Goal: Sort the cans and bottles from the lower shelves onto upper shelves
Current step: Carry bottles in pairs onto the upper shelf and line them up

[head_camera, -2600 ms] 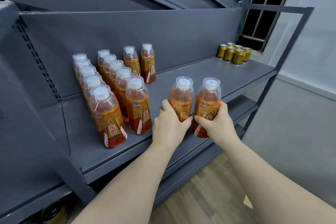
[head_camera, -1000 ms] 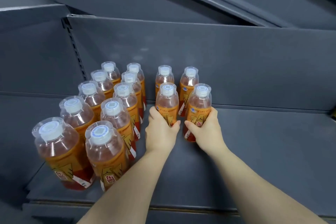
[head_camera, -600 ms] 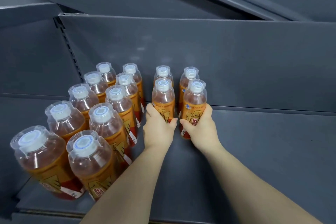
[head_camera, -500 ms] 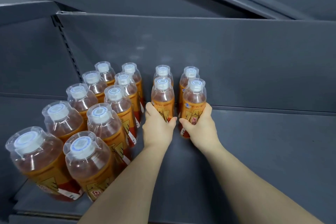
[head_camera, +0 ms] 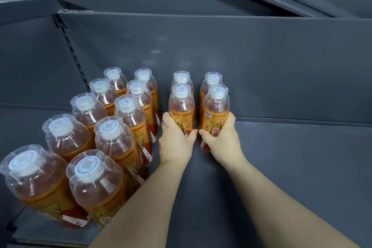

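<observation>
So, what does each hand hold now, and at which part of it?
The left hand grips the left bottle around its labelled lower body. The right hand grips the right bottle at the same part.

Two upright orange bottles, side by side

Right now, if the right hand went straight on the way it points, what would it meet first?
Probably the rear bottle standing right behind the held bottle in the right hand; the gap between them is hard to judge.
</observation>
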